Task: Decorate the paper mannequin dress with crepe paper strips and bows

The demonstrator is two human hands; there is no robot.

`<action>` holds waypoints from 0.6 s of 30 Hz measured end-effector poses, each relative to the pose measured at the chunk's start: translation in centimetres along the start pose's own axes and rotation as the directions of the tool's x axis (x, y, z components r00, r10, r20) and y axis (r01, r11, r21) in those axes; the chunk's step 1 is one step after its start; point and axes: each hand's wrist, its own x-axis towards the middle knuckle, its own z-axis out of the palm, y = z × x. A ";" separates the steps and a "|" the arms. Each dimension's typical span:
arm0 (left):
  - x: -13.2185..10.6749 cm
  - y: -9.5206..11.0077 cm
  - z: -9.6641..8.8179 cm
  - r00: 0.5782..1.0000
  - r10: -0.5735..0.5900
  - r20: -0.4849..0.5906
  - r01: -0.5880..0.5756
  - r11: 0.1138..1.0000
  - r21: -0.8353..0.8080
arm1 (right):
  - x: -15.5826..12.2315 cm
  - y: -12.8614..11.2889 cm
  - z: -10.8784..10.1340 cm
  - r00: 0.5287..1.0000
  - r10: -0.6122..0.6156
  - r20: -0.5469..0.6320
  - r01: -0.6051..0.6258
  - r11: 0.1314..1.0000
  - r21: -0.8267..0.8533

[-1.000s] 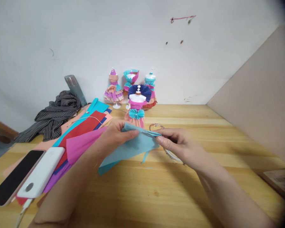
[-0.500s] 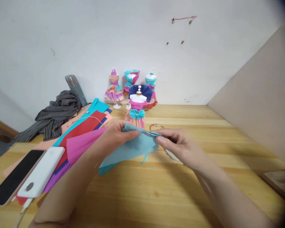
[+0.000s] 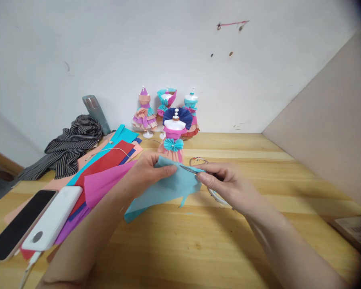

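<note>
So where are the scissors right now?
In the head view, the scissors are just right of centre, in the right hand, blades at the light-blue paper.

Phone (image 3: 22, 224) beside white power bank (image 3: 54, 214), bottle (image 3: 95, 111) behind striped cloth (image 3: 70, 143)

The broadest passage is on the right: bare wood of the table (image 3: 276, 168) runs past the right hand (image 3: 225, 182) back to the wall (image 3: 267, 88), bounded by a pale side panel (image 3: 327, 116). More room lies nearer the viewer, between the forearms, below the light-blue sheet (image 3: 165, 188). Straight ahead, a miniature mannequin with a navy collar (image 3: 173, 125) blocks the way, with three dressed mannequins (image 3: 144, 107) crowding behind it. A ring-shaped thing (image 3: 218, 196), partly hidden, obstructs the space by the right hand. Leftward, coloured sheets (image 3: 104, 160), a power bank (image 3: 55, 212), a phone (image 3: 22, 224) and striped cloth (image 3: 67, 144) hinder passage.
</note>
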 end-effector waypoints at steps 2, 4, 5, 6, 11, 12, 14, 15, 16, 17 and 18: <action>0.0 0.0 0.0 1.000 -0.001 0.002 0.001 1.000 -0.011 | 0.0 0.0 0.0 1.000 -0.006 0.003 0.006 1.000 0.002; 0.0 0.1 -0.2 1.000 0.011 0.011 -0.011 1.000 -0.016 | 0.0 0.0 0.0 1.000 -0.016 0.006 0.016 1.000 -0.004; 0.0 0.1 -0.3 1.000 0.021 0.019 -0.020 1.000 -0.017 | 0.0 0.0 0.0 1.000 -0.018 0.006 0.018 1.000 -0.013; 0.0 0.1 -0.4 0.999 0.031 0.026 -0.030 0.999 -0.017 | 0.0 0.0 0.0 1.000 -0.017 0.003 0.017 1.000 -0.025; 0.0 0.2 -0.8 0.999 0.033 0.015 -0.032 0.999 -0.040 | 0.1 -0.3 0.0 1.000 0.024 0.011 -0.024 0.999 -0.043; 0.0 0.2 -0.8 1.000 0.027 0.009 -0.027 0.999 -0.046 | 0.1 -0.5 0.0 0.999 0.042 0.023 -0.041 0.999 -0.029; 0.0 0.3 -0.8 1.000 0.020 0.004 -0.020 0.998 -0.054 | 0.1 -0.9 -0.2 0.996 0.077 0.049 -0.077 0.997 -0.006; 0.1 0.3 -0.8 1.000 0.019 0.005 -0.018 0.998 -0.057 | 0.1 -1.2 -0.4 0.994 0.091 0.059 -0.091 0.996 0.000; 0.1 0.3 -0.8 1.000 0.018 0.007 -0.018 0.998 -0.058 | 0.1 -1.3 -0.6 0.993 0.102 0.067 -0.102 0.995 0.003; 0.2 0.3 -0.9 1.000 0.017 0.005 -0.017 0.998 -0.059 | 0.1 -1.5 -0.9 0.992 0.106 0.072 -0.107 0.994 0.002; 0.2 0.3 -0.9 1.000 0.017 -0.001 -0.017 0.998 -0.058 | 0.0 -1.5 -1.3 0.991 0.109 0.079 -0.109 0.994 -0.006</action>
